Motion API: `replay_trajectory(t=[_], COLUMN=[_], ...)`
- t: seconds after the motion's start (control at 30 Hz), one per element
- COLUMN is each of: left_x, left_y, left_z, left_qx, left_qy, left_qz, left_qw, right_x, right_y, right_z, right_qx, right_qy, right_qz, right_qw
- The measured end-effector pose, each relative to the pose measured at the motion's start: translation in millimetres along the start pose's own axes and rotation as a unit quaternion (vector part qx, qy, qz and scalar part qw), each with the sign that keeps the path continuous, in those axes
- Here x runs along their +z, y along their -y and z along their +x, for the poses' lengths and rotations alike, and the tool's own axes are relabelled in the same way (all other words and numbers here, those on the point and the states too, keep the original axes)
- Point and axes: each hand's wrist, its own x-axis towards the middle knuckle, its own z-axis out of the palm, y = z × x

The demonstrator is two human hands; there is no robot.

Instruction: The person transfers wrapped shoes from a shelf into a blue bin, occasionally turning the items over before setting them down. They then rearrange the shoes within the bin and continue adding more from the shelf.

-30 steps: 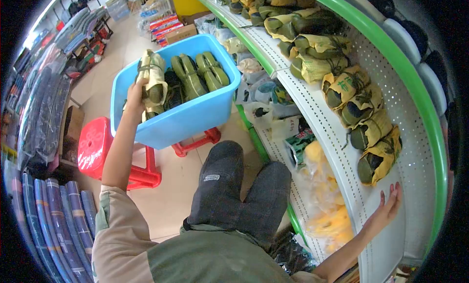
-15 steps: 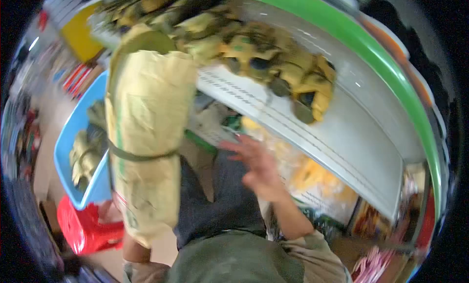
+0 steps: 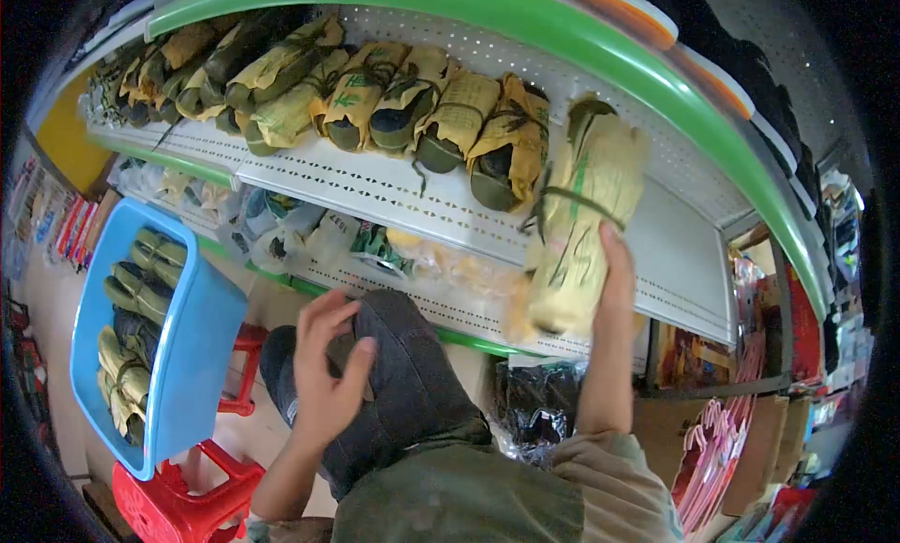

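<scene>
My right hand [image 3: 614,299] grips a paper-wrapped bundle [image 3: 589,224] tied with a dark cord, holding it tilted at the right end of the row on the white shelf [image 3: 375,192]. Green shows at the bundle's upper end. To its left lie several similar wrapped bundles [image 3: 453,121], side by side on the shelf. My left hand [image 3: 330,365] hangs over my knee with its fingers apart and nothing in it. A blue tub [image 3: 202,346] at the left holds several green and paper-wrapped bundles [image 3: 136,295].
Red stools [image 3: 150,505] stand beneath and beside the tub. The lower shelf carries bagged goods [image 3: 281,229]. A black plastic-wrapped package [image 3: 539,402] lies by my legs. Pink hangers [image 3: 708,459] and cardboard are at the lower right. A green-edged upper shelf [image 3: 422,1] overhangs the row.
The wrapped bundle has moved from the tub across to the shelf's right end. It was in my left hand and is now in my right. The view has turned right.
</scene>
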Motion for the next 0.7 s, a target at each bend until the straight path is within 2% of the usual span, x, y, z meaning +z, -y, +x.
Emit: replay_trajectory(t=[0.07,0.17,0.27,0.33,0.47,0.53,0.57,0.67,0.7], left_x=[-18.0,-40.3,-58.6,-67.7,-91.3,-105.2,-109.3,-132.6,-140.7], left_y=[22.0,47.7,51.9,60.2,65.2,63.8,68.6,63.9,69.2], left_z=[-16.5,-35.8,-44.1,-46.2,-50.2,-48.8,-51.8,-52.3,-53.0], left_qx=[-0.056,-0.076,-0.129,-0.096,-0.123,-0.130,-0.148,-0.126,-0.124], left_qy=[-0.030,-0.052,-0.065,-0.088,-0.115,-0.113,-0.150,-0.138,-0.144], left_qz=[0.021,0.022,0.010,0.024,0.037,0.071,0.020,0.103,0.107], left_qw=[0.998,0.995,0.989,0.991,0.985,0.983,0.977,0.977,0.976], right_x=[-15.7,-33.9,-55.7,-48.3,-23.0,-22.9,-27.1,-31.7,-36.8], right_y=[14.3,14.6,-10.0,-16.1,-21.0,-18.5,-17.6,-20.0,-17.8], right_z=[34.9,86.9,152.3,177.9,175.1,171.9,170.0,176.3,184.7], right_qx=[-0.050,-0.020,0.040,0.034,0.039,0.055,0.061,0.019,0.043], right_qy=[0.001,-0.009,-0.019,-0.008,-0.024,0.005,0.015,0.024,0.035], right_qz=[-0.093,-0.128,-0.113,-0.089,-0.087,-0.092,-0.095,-0.103,-0.110], right_qw=[0.994,0.992,0.993,0.995,0.995,0.994,0.993,0.994,0.992])
